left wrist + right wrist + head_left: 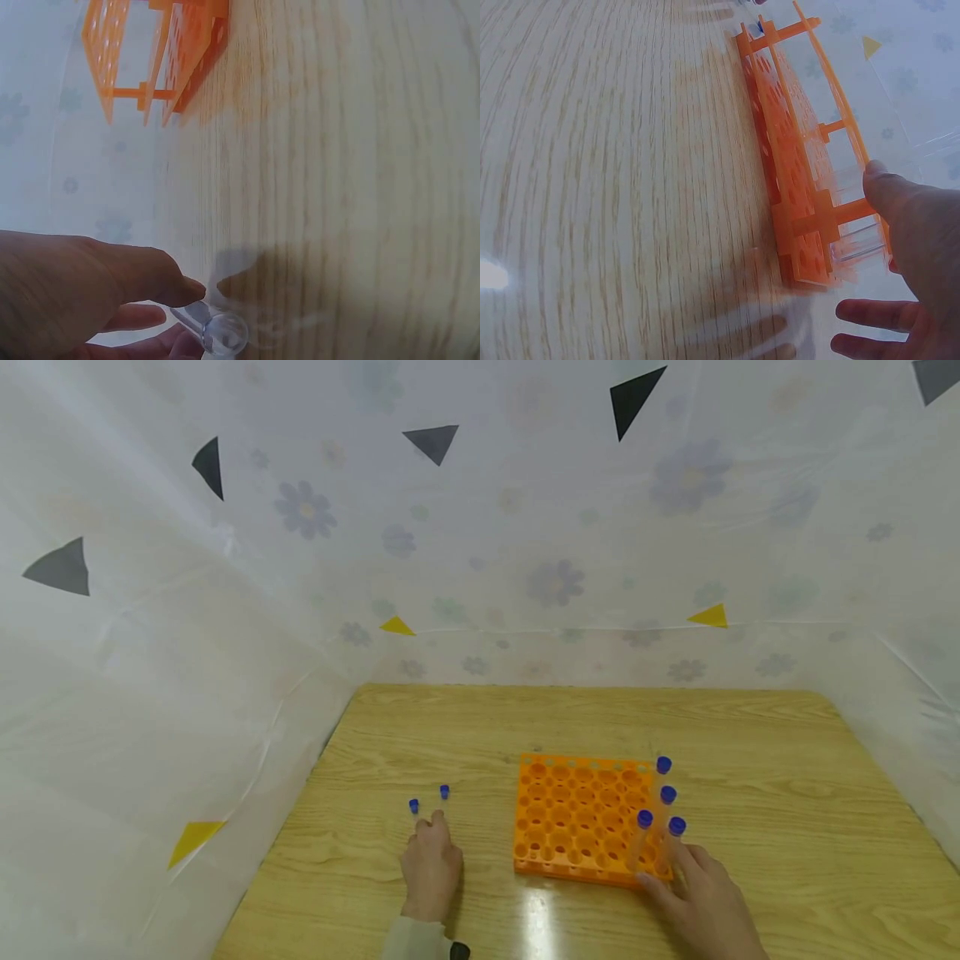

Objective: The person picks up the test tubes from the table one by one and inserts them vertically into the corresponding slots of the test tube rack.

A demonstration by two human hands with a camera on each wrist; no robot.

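Note:
On the left of the table, my left hand pinches a clear test tube by its rounded lower end, thumb on one side and fingers underneath. Two blue caps show just beyond its fingertips in the head view; how both tubes sit in the fingers is partly hidden. An orange test tube rack stands to the right. My right hand grips its front right corner, the thumb on the top plate and other fingers stretched out beside it. Several blue-capped test tubes stand upright at the rack's right end.
The wooden table reaches back to a pale flowered curtain, which also runs along the left and right sides. Black, grey and yellow triangles mark the curtain. Many rack holes left of the standing tubes hold nothing.

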